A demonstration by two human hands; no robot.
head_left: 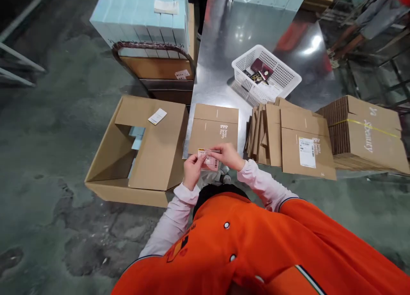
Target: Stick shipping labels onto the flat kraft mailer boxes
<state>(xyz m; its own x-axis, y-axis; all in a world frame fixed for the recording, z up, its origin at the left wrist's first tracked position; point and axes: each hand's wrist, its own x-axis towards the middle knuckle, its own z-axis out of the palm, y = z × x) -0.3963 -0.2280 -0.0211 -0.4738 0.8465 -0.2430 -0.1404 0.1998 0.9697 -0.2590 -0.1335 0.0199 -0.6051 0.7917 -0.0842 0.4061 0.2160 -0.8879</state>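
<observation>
We note a shiny metal table with a white basket standing on it. Toward us from the basket, a flat carton lies print up at the table's near edge. Right of the basket and nearer us: loose cartons on edge, a labelled carton leaning on them, then a strapped bundle. Left of the basket, down on the concrete floor, we log an open carton and a loaded trolley.

Roughly "Be better, Be healthy" is printed in white on the flat carton just beyond the left hand and right hand, "Beauty" on the strapped bundle far to their right; their pink card is illegible.
</observation>
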